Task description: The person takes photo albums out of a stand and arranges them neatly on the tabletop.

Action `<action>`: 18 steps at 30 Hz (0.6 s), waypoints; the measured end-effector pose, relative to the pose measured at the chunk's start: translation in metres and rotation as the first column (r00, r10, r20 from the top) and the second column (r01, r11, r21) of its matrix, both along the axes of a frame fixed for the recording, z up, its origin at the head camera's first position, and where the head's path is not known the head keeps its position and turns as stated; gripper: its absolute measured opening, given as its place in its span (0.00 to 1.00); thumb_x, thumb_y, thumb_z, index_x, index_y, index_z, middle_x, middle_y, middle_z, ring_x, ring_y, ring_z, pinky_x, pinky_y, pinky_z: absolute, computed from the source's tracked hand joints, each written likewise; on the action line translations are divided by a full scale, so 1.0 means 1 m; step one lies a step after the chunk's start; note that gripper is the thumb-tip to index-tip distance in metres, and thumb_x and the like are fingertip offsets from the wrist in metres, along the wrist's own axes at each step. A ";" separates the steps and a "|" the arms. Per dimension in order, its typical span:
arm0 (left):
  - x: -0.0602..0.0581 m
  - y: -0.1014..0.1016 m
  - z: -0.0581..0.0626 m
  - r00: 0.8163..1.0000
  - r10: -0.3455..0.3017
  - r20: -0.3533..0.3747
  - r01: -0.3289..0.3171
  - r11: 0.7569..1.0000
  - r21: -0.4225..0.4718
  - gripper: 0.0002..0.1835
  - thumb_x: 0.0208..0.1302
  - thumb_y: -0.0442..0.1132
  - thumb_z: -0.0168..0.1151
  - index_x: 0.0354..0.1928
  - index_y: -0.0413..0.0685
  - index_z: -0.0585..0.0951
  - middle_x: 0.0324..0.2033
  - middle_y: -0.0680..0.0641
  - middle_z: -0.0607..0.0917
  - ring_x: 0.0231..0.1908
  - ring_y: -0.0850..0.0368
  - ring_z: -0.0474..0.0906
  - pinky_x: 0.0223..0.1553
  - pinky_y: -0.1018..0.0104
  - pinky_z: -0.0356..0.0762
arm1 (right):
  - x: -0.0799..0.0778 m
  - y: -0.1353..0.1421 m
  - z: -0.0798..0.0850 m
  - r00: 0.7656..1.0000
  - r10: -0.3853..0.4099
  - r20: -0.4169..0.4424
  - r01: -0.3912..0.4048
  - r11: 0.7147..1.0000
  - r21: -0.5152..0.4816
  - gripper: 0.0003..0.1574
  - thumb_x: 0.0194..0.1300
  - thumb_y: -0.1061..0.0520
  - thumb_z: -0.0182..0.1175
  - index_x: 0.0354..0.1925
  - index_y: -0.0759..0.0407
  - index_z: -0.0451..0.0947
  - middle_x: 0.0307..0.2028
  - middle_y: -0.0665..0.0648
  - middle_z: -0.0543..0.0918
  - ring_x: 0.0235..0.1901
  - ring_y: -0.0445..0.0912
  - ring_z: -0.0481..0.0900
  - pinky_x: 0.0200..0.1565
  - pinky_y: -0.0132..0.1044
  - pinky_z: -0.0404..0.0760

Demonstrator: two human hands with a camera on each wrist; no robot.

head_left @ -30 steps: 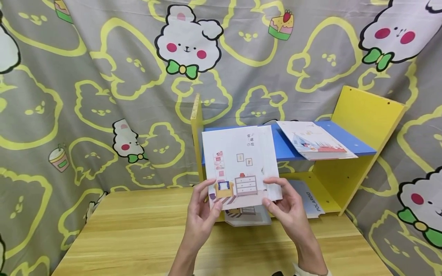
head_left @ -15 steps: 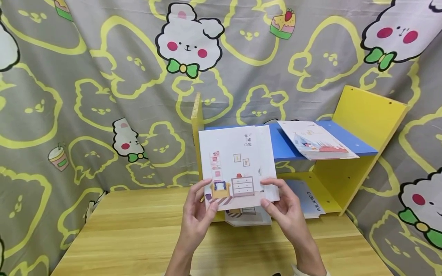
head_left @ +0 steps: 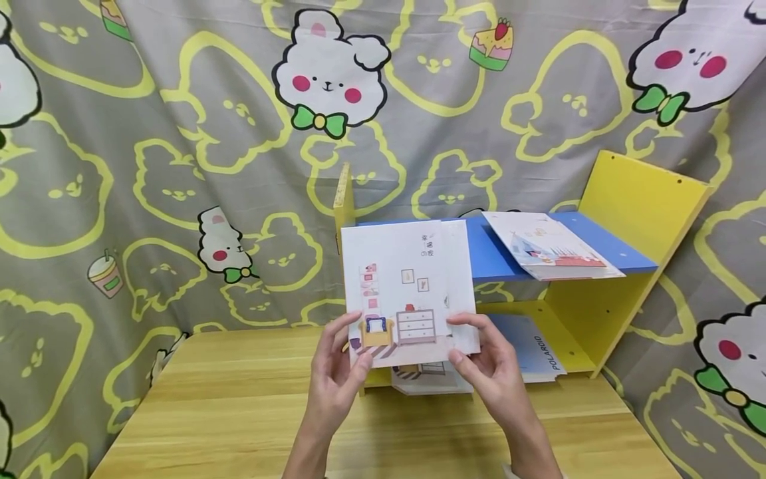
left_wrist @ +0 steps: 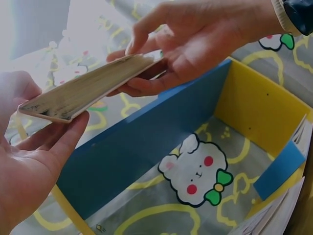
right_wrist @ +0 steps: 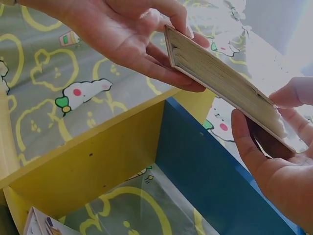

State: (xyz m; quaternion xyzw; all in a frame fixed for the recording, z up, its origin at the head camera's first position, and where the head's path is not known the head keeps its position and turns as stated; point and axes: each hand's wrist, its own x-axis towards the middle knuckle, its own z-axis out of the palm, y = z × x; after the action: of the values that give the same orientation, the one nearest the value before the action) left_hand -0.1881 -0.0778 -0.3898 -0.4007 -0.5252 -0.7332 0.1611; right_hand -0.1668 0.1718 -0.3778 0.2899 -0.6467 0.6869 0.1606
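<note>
A square white book [head_left: 383, 279], its cover drawn with an armchair, a chest of drawers and small pictures, is held up in front of the shelf. My left hand [head_left: 338, 376] grips its lower left side, thumb on the front. On the lower right side, my right hand [head_left: 493, 372] pinches it between thumb and fingers. The book's thick page edges [left_wrist: 93, 88] show in the left wrist view, where the book stays closed. Also in the right wrist view, both covers [right_wrist: 210, 81] lie together between the two hands.
Behind the book stands a yellow and blue shelf [head_left: 598, 319]. A white illustrated book [head_left: 550, 246] lies on its blue board. Below are a POLAROID book [head_left: 526, 346] and another illustrated one [head_left: 431, 382], jutting out over the wooden table [head_left: 227, 406]. A patterned curtain [head_left: 239, 133] hangs behind.
Both hands have moved slightly left with the white book, still holding it by its two sides. The shelf and the other books stay as they were.
</note>
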 end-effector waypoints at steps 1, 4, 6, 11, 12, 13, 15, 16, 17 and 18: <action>0.000 0.000 0.000 1.000 0.004 -0.002 -0.004 1.000 -0.001 0.33 0.65 0.14 0.48 0.72 0.31 0.60 0.64 0.31 0.73 0.56 0.45 0.80 0.55 0.53 0.83 | 0.000 -0.001 0.000 1.000 0.001 -0.003 -0.001 1.000 -0.001 0.27 0.70 0.76 0.54 0.65 0.70 0.66 0.61 0.67 0.76 0.55 0.55 0.82 0.52 0.41 0.85; 0.000 -0.001 0.001 1.000 0.016 -0.007 -0.016 1.000 -0.004 0.33 0.64 0.14 0.48 0.72 0.31 0.60 0.64 0.31 0.73 0.56 0.45 0.80 0.54 0.53 0.83 | 0.000 -0.003 0.000 1.000 0.002 -0.007 -0.002 1.000 -0.004 0.27 0.70 0.76 0.54 0.65 0.70 0.66 0.61 0.67 0.76 0.55 0.55 0.82 0.52 0.41 0.86; 0.000 -0.002 0.002 1.000 0.021 -0.009 -0.021 1.000 -0.007 0.33 0.64 0.14 0.48 0.72 0.31 0.61 0.64 0.32 0.73 0.56 0.45 0.80 0.54 0.53 0.83 | 0.000 -0.004 0.000 1.000 -0.002 -0.012 0.001 1.000 -0.006 0.27 0.70 0.76 0.54 0.65 0.70 0.66 0.61 0.66 0.76 0.54 0.54 0.83 0.52 0.41 0.86; 0.000 -0.005 0.003 1.000 0.028 -0.014 -0.028 1.000 -0.005 0.33 0.64 0.14 0.49 0.71 0.31 0.61 0.63 0.31 0.73 0.56 0.45 0.80 0.53 0.53 0.84 | 0.001 -0.007 0.001 1.000 -0.001 -0.016 0.001 1.000 -0.012 0.26 0.70 0.76 0.54 0.65 0.70 0.66 0.61 0.66 0.76 0.54 0.55 0.83 0.51 0.42 0.86; 0.000 -0.006 0.003 0.999 0.030 -0.015 -0.030 1.000 -0.004 0.33 0.64 0.14 0.49 0.71 0.31 0.61 0.63 0.31 0.73 0.55 0.45 0.80 0.53 0.53 0.84 | 0.001 -0.008 0.002 1.000 0.000 -0.016 -0.001 1.000 -0.013 0.26 0.70 0.76 0.54 0.65 0.70 0.67 0.61 0.67 0.76 0.54 0.55 0.83 0.51 0.42 0.86; 0.000 -0.006 0.003 0.999 0.031 -0.015 -0.031 1.000 -0.003 0.33 0.63 0.14 0.49 0.71 0.31 0.61 0.63 0.31 0.73 0.55 0.45 0.81 0.52 0.53 0.84 | 0.001 -0.008 0.002 1.000 0.002 -0.015 -0.002 1.000 -0.014 0.26 0.70 0.76 0.54 0.65 0.70 0.67 0.61 0.67 0.76 0.54 0.55 0.83 0.51 0.42 0.86; 0.000 -0.007 0.002 0.999 0.035 -0.014 -0.035 0.999 -0.001 0.33 0.63 0.14 0.49 0.71 0.31 0.61 0.63 0.32 0.74 0.55 0.45 0.81 0.52 0.53 0.85 | 0.002 -0.010 0.002 1.000 0.005 -0.016 -0.005 1.000 -0.016 0.26 0.70 0.76 0.55 0.65 0.69 0.67 0.61 0.67 0.76 0.53 0.55 0.83 0.50 0.41 0.86; 0.000 -0.008 0.002 0.999 0.039 -0.014 -0.039 0.999 -0.001 0.33 0.63 0.14 0.49 0.71 0.31 0.61 0.63 0.31 0.74 0.55 0.45 0.81 0.52 0.53 0.85 | 0.002 -0.011 0.002 1.000 0.006 -0.017 -0.007 1.000 -0.018 0.26 0.70 0.76 0.55 0.65 0.69 0.67 0.61 0.67 0.76 0.53 0.55 0.83 0.49 0.40 0.86; 0.000 -0.009 0.003 0.999 0.044 -0.015 -0.044 0.999 -0.002 0.33 0.63 0.14 0.48 0.71 0.31 0.61 0.63 0.31 0.74 0.55 0.46 0.81 0.52 0.53 0.85 | 0.001 -0.012 0.002 1.000 0.007 -0.016 -0.008 1.000 -0.018 0.26 0.70 0.76 0.55 0.65 0.69 0.67 0.61 0.67 0.75 0.52 0.54 0.83 0.48 0.39 0.86; 0.000 -0.010 0.003 0.999 0.048 -0.015 -0.048 0.999 -0.002 0.33 0.63 0.14 0.48 0.71 0.31 0.61 0.62 0.32 0.74 0.54 0.46 0.81 0.51 0.53 0.85 | 0.001 -0.013 0.002 1.000 0.008 -0.017 -0.008 1.000 -0.019 0.27 0.70 0.76 0.55 0.65 0.69 0.67 0.61 0.68 0.75 0.52 0.54 0.83 0.46 0.38 0.86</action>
State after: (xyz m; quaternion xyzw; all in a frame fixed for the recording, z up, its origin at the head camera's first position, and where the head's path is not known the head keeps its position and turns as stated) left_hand -0.1878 -0.0878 -0.3871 -0.3934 -0.5344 -0.7256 0.1821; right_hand -0.1656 0.1585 -0.3756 0.2967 -0.6375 0.6913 0.1662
